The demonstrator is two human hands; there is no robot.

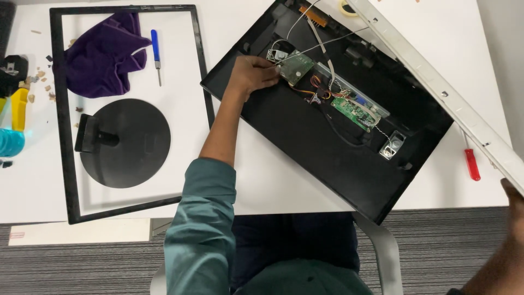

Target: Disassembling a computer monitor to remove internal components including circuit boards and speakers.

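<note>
A black monitor back shell (305, 136) lies tilted on the white table, its inside facing up. Green circuit boards (352, 109) and thin wires (322, 90) sit inside it. My left hand (252, 74) rests inside the shell's upper left part, fingers closed on something small by a green board (297, 66); I cannot tell exactly what. My right hand (513, 205) at the right edge holds up a long white display panel (436, 82), which slants over the shell's right side.
A black screen bezel frame (63, 120) lies on the left with a round black stand base (128, 145), a purple cloth (103, 54) and a blue screwdriver (156, 52) inside it. A red screwdriver (472, 164) lies at the right. Tools lie at the far left edge (13, 104).
</note>
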